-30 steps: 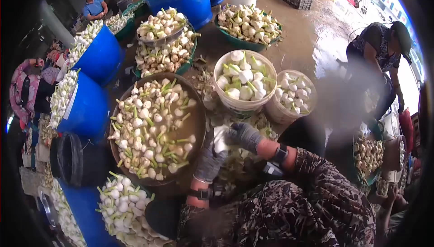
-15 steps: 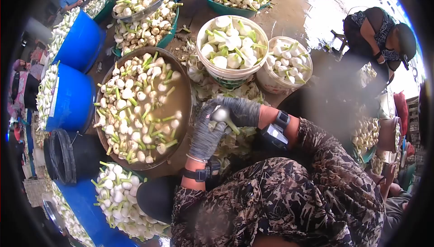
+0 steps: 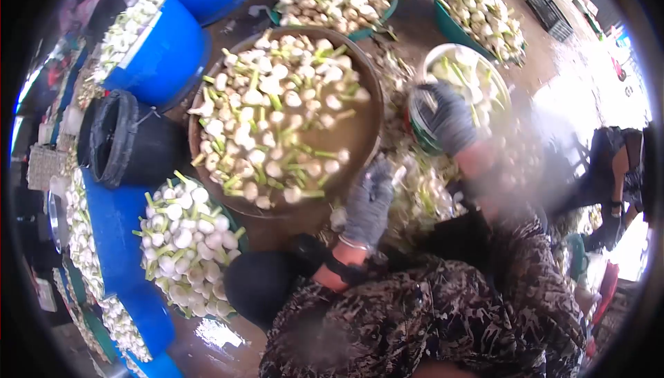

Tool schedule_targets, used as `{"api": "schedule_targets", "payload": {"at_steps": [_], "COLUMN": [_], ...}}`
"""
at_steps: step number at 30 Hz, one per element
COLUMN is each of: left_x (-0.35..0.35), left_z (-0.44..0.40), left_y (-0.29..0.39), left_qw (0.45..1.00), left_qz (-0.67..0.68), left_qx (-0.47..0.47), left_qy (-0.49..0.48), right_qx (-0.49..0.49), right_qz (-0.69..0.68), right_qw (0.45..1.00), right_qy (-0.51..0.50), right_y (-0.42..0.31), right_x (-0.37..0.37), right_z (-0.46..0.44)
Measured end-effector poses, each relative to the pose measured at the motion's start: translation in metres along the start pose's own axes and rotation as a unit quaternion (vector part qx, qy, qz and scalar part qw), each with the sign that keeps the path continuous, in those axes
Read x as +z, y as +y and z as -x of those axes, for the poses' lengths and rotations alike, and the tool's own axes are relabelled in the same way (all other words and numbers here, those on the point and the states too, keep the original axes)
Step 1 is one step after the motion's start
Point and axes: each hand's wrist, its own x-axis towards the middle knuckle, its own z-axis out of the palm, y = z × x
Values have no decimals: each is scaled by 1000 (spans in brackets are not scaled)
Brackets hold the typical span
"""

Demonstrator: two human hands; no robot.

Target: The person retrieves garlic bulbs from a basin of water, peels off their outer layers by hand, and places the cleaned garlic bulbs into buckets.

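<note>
My left hand (image 3: 369, 206), in a grey glove, is beside the right rim of a wide brown basin (image 3: 379, 125) holding garlic bulbs (image 3: 273, 169) in murky water. Its fingers are closed, and a small pale thing (image 3: 398, 174) shows at their tips, too blurred to name. My right hand (image 3: 451, 118), also gloved, is over the near left side of a white bucket (image 3: 499, 77) of trimmed garlic. Its fingers are bent but smeared by motion, so whether they hold anything is unclear. Pale peelings (image 3: 425, 195) lie heaped between and below my hands.
Left of the basin stand a black bucket (image 3: 142, 146) and blue tubs (image 3: 162, 53) of garlic. A pile of cleaned bulbs (image 3: 187, 246) sits near my left knee. Green tubs (image 3: 453, 29) of garlic and a dark crate (image 3: 550, 15) stand farther back. Another person (image 3: 612, 177) is at right.
My hands, earlier together around a garlic bulb, have parted. The right has moved up to the white bucket; the left is beside the basin. That bulb no longer shows between them. My view has turned.
</note>
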Motion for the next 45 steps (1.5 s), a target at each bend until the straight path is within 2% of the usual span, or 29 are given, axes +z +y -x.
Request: {"api": "schedule_targets", "payload": {"at_steps": [1, 2, 3, 4, 6, 8, 9, 11, 13, 16, 17, 19, 20, 21, 22, 23, 24, 25, 26, 27, 31, 33, 34, 37, 38, 40, 42, 44, 45], "left_x": [-5, -8, -10, -10, -16, -25, -27, -31, -34, -35, -36, -36, -38, -49, -46, -46, -47, -39, -41, -34, -15, -6, -2, 7, 10, 15, 16, 19, 18], "left_z": [-2, -4, -7, -9, -12, -11, -10, -11, -12, -15, -16, -18, -21, -28, -35, -30, -32, -30, -36, -33, -19, -17, -15, -16, -13, -11, -11, -10, -7], "left_y": [-4, -5, -9, -16, -18, -3, -5, -13, -23, -28, -31, -20, -15, -27, -36, -32, -31, -17, -38, -35, -16, -10, -8, -9, -10, -7, -4, -17, -11], "left_qw": [999, 997, 996, 986, 979, 983, 988, 990, 986, 985, 980, 960, 954, 959, 934, 901, 885, 856, 803, 805, 807, 865, 867, 924, 925, 967, 991, 999, 996], "left_qz": [-33, -15, 14, 137, 169, 144, 106, 89, 122, 135, 154, 214, 226, 225, 333, 396, 430, 474, 548, 534, 516, 447, 442, 360, 358, 238, 92, 52, -82], "left_qx": [28, 48, 51, 25, 50, 41, 34, 7, -3, 7, -29, -101, -119, -131, -112, -170, -181, -205, -222, -258, -264, -199, -199, -106, -104, -93, -89, -15, 28], "left_qy": [24, 50, 74, 89, 101, 102, 107, 113, 114, 105, 126, 150, 158, 113, 71, 56, 2, 5, -69, -32, -116, -107, -114, -69, -72, -21, -31, -1, 28], "right_qx": [-58, -80, -121, -79, 8, 88, 82, 186, 99, 154, 160, 86, 51, 27, -22, -66, -94, -117, -120, -116, -120, -128, -126, 47, 47, 41, 36, 22, 9], "right_qz": [-69, -78, -15, 3, 65, 132, 126, 146, 173, 95, 93, -7, -30, -48, -37, -52, -34, -21, -5, 22, 32, 54, 56, -123, -124, -85, -36, 0, 18], "right_qw": [991, 979, 971, 968, 972, 958, 960, 875, 850, 874, 873, 939, 952, 960, 960, 968, 969, 968, 972, 974, 976, 989, 990, 991, 991, 995, 998, 1000, 1000], "right_qy": [-97, -169, -207, -236, -225, -238, -234, -422, -488, -452, -452, -334, -300, -273, -276, -235, -225, -221, -201, -193, -180, -51, -42, 8, 12, -19, -19, -21, -5], "right_y": [-4, -10, -9, -9, -16, -20, -20, -12, 68, 21, 16, 8, 7, 6, -7, -16, -20, -18, -27, -30, -19, -23, -25, -33, -36, -43, -49, -52, -52], "right_x": [33, 65, 105, 141, 186, 211, 219, 230, 314, 253, 233, 197, 181, 159, 126, 103, 87, 75, 57, 42, 15, 0, -8, -26, -30, -33, -32, -25, -20], "right_z": [-1, 4, 5, 4, -11, -24, -28, -28, 10, 10, 17, 27, 34, 44, 45, 53, 59, 66, 66, 69, 80, 85, 89, 97, 100, 103, 105, 105, 105]}}
